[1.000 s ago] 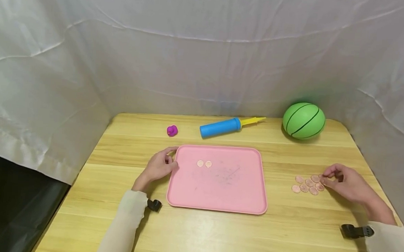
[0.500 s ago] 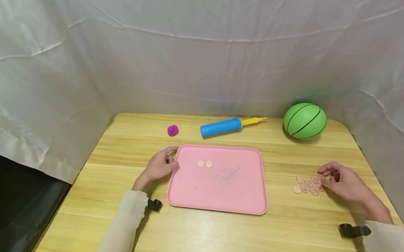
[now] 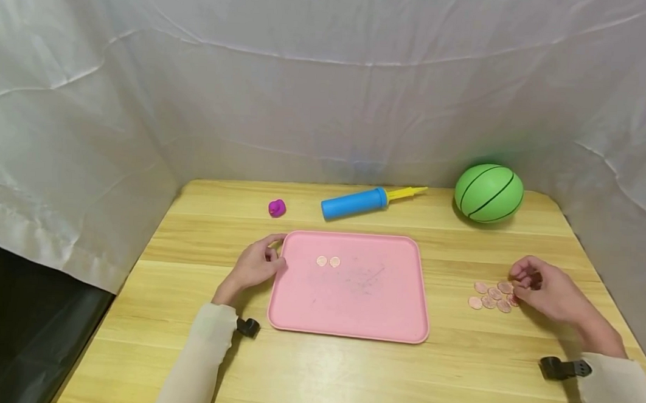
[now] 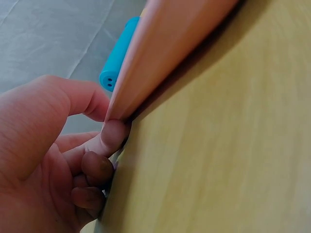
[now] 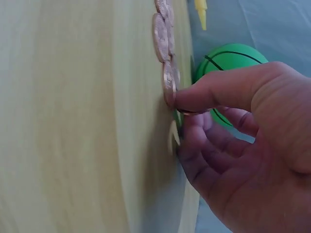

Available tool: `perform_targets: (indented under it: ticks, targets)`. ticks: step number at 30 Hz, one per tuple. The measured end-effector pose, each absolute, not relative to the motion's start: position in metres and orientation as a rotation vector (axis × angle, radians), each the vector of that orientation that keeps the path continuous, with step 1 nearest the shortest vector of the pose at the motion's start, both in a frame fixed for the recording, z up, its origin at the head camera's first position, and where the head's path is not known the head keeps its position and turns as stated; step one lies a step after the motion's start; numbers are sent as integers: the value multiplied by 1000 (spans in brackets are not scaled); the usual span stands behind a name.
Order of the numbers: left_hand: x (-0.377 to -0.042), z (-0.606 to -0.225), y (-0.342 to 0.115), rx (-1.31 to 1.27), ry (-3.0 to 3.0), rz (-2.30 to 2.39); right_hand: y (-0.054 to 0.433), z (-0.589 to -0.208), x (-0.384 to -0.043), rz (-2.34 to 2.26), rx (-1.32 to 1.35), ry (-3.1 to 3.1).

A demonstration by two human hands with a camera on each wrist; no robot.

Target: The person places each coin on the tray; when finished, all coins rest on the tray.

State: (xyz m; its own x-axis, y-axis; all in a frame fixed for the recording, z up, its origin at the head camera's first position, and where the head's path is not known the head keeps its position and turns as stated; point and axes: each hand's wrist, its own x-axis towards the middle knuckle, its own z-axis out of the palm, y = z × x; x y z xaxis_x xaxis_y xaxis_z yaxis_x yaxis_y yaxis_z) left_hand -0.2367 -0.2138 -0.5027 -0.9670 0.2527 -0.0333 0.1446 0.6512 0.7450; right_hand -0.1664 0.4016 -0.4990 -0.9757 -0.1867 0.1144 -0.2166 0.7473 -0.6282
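Two pale sleeves (image 3: 188,365) reach in from the near side over a wood-grained table (image 3: 314,377), with a small black device (image 3: 247,327) beside each wrist. Beyond them lies a pink tray (image 3: 350,309), flat on the table near its middle. The left hand (image 3: 254,263) grips the tray's left rim between thumb and finger, its other fingers curled loosely beneath. Well to the right of the tray, the right hand (image 3: 554,290) is nearly closed, pinching a coppery disc (image 5: 192,113) of which only a thin edge shows under the thumb. Just beside those fingertips, a cluster of copper-coloured discs (image 3: 495,293) lies close together on the wood, some touching. Two more discs (image 3: 321,261) lie side by side in the tray's upper left part. Farther back, from left to right, are a small purple toy (image 3: 277,208), a blue hand pump (image 3: 354,204) with its yellow nozzle (image 3: 405,193) pointing right, and a green ball (image 3: 490,193) with black lines. Behind everything hangs a creased, greyish-white cloth (image 3: 361,106).
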Motion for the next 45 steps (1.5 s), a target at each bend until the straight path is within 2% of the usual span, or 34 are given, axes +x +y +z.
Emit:
perform_targets:
  ticks: [10,22,27,38,45]
  targets:
    - [-236,-501,-214,316,2725,1210,383,-477,-167,1152,243,-2872]
    - [-237,-504,-214,320,2733,1201,320,-452,-197,1220,454,-2916]
    - [-237,-503,-214,333,2717,1228,298,-452,-206,1229,450,-2939]
    - [-238,-503,-214,305,2722,1209,249,-463,-224,1646,369,-2956]
    - [-237,-502,-214,321,2730,1204,215,-464,-231,1738,386,-2959]
